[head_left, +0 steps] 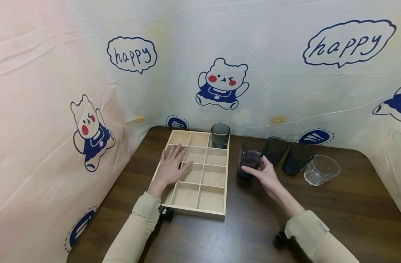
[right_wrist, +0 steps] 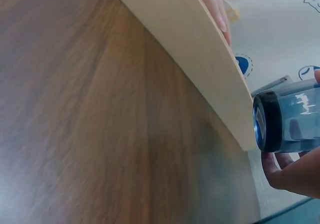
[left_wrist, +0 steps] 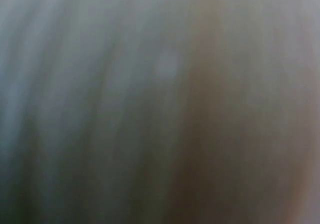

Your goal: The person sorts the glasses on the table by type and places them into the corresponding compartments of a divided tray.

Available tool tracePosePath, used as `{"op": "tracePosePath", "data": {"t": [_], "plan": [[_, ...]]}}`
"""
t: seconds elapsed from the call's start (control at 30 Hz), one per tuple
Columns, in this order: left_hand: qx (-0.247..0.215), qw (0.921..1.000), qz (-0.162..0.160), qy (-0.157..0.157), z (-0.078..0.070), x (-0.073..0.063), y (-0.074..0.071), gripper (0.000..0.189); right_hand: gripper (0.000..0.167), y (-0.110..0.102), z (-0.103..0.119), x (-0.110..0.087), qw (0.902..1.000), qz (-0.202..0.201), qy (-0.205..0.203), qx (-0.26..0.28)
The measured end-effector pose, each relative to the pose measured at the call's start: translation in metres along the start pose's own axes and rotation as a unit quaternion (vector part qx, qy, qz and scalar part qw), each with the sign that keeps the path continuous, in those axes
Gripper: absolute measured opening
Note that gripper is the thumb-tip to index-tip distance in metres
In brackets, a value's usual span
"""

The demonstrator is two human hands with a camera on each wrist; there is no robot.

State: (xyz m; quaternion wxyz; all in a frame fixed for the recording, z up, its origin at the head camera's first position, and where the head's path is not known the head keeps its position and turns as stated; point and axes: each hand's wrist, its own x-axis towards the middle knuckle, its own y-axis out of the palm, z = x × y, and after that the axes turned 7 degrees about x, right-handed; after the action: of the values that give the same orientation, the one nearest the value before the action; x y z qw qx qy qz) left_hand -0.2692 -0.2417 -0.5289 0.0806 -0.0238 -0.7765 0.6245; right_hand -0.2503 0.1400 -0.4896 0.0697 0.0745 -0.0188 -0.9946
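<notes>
Dark glass (head_left: 249, 157) seemed lifted over table (head_left: 249, 230), just beside wooden box (head_left: 207, 213). Right grip (head_left: 267, 176) held glass, thumb on side. Left grip (head_left: 170, 168) spread wide over box. Looked like carrying step; next move seemed to need steady hold.

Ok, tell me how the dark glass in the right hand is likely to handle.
The dark glass may be slippery and breakable: its see-through wall looks smooth and shiny. Its darker, thick-looking base suggests weight low down. Taller than wide and round, it could tip if pushed high up, then roll.
</notes>
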Motion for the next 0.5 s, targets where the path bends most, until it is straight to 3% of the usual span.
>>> {"op": "tracePosePath", "data": {"t": [0.5], "plan": [[0.01, 1.0, -0.002, 0.001, -0.001, -0.001, -0.001, 0.076, 0.071, 0.027, 0.017, 0.02, 0.9991, 0.025, -0.031, -0.011]]}}
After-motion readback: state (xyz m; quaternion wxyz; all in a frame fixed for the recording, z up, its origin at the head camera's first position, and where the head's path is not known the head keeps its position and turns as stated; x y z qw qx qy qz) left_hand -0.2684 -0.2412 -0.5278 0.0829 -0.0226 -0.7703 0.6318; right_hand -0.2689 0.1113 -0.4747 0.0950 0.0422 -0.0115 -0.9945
